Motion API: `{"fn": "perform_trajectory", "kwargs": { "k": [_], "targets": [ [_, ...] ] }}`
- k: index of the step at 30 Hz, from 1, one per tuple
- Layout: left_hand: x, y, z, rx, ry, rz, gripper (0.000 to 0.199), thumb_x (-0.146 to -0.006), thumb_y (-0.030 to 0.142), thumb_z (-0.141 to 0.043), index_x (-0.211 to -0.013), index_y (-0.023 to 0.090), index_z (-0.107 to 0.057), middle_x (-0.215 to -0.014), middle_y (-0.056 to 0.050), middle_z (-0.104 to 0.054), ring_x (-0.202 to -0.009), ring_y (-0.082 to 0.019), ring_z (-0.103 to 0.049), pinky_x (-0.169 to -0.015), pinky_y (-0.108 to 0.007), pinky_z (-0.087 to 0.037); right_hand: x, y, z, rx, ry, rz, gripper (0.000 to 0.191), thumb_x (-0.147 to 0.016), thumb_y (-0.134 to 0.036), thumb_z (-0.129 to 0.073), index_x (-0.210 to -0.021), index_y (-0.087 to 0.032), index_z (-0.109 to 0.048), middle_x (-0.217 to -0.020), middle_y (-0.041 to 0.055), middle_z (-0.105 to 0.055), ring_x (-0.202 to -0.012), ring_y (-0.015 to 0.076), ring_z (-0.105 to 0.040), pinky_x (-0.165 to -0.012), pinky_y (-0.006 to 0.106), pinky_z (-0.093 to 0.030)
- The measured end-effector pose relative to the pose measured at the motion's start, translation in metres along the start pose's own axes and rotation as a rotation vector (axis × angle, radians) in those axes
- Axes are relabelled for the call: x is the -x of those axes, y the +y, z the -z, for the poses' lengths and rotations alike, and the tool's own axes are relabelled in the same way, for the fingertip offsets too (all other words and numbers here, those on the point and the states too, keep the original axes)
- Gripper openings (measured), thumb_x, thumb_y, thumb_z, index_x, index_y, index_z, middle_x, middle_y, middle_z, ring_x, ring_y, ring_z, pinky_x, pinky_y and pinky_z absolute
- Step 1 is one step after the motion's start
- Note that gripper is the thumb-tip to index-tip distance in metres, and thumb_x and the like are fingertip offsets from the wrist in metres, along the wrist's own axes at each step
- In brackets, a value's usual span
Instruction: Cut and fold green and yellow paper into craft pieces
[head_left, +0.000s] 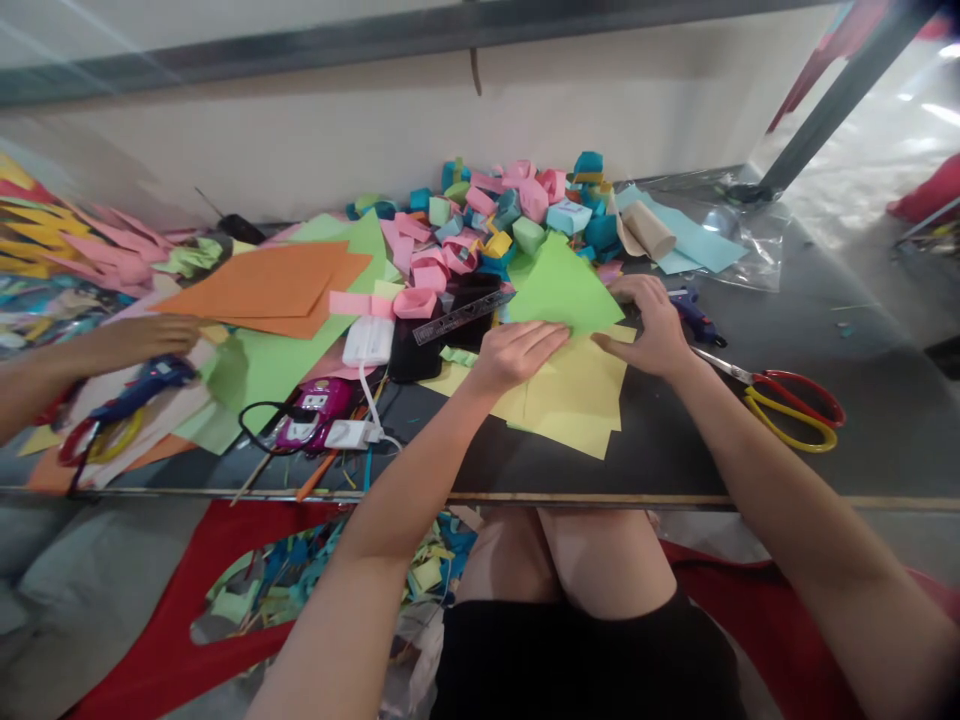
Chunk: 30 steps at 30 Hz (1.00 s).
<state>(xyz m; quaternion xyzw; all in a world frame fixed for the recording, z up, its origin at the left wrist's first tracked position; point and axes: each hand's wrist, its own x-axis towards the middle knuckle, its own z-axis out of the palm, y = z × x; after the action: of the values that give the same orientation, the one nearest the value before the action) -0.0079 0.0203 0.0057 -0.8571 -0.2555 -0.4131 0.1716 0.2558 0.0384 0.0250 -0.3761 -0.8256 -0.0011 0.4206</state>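
Black cloth (589,665) at six o'clock; at twelve, my left fingers (541,340) lie flat, right fingers (639,290) spread, on green paper (559,293).

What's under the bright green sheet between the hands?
Yellow sheets show from under the near edge of the bright green sheet. How far they run beneath it, and anything under its middle, is covered; the left hand hides part too.
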Motion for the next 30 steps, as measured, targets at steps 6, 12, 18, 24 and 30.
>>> {"fn": "perform_trajectory", "kwargs": {
  "k": [6, 12, 18, 24, 30],
  "targets": [
    [-0.01, 0.017, -0.004, 0.232, -0.128, -0.027, 0.025, -0.101, 0.038, -0.057, -0.104, 0.023, -0.077, -0.1, -0.006, -0.082, -0.098, -0.021, -0.077, -0.082, -0.037, -0.061, 0.0, -0.001, -0.004, 0.054, 0.08, 0.101, 0.031, -0.088, -0.051, -0.069, -0.072, -0.024, -0.066, -0.103, 0.011, -0.072, -0.103, 0.0309, -0.066, -0.091, 0.05, -0.048],
    [-0.026, 0.003, -0.005, 0.958, -0.118, 0.591, 0.072, -0.097, 0.076, -0.033, -0.129, 0.022, -0.068, -0.129, -0.013, -0.074, -0.126, -0.03, -0.066, -0.106, -0.049, -0.052, -0.005, -0.011, 0.002, -0.114, -0.01, 0.109, 0.03, -0.088, -0.051, -0.072, -0.075, -0.024, -0.072, -0.103, 0.008, -0.076, -0.102, 0.0283, -0.07, -0.096, 0.049, -0.048],
    [-0.034, -0.015, 0.009, 1.155, -0.306, 0.58, 0.076, -0.087, 0.077, -0.055, -0.147, 0.03, -0.054, -0.16, -0.011, -0.049, -0.15, -0.03, -0.045, -0.112, -0.045, -0.049, -0.024, -0.036, 0.02, -0.475, -0.179, 0.019, 0.036, -0.076, -0.06, -0.082, -0.074, -0.024, -0.074, -0.092, 0.0077, -0.072, -0.088, 0.023, -0.069, -0.082, 0.04, -0.056],
    [-0.053, -0.001, 0.023, 1.057, -0.445, 0.462, 0.063, -0.09, 0.069, -0.061, -0.131, 0.022, -0.067, -0.127, -0.014, -0.073, -0.12, -0.027, -0.07, -0.095, -0.037, -0.058, -0.045, -0.059, 0.048, -0.751, -0.468, -0.11, 0.035, -0.082, -0.055, -0.079, -0.08, -0.02, -0.075, -0.08, 0.004, -0.074, -0.074, 0.0177, -0.068, -0.069, 0.031, -0.055],
    [-0.069, 0.004, 0.043, 1.094, -0.394, 0.607, 0.066, -0.084, 0.076, -0.063, -0.113, 0.018, -0.073, -0.113, -0.012, -0.078, -0.098, -0.022, -0.076, -0.08, -0.03, -0.06, -0.069, -0.059, 0.074, -0.848, -0.562, -0.241, 0.037, -0.082, -0.055, -0.079, -0.095, -0.02, -0.076, -0.074, 0.002, -0.075, -0.068, 0.0171, -0.069, -0.058, 0.028, -0.055]
  ]
}}
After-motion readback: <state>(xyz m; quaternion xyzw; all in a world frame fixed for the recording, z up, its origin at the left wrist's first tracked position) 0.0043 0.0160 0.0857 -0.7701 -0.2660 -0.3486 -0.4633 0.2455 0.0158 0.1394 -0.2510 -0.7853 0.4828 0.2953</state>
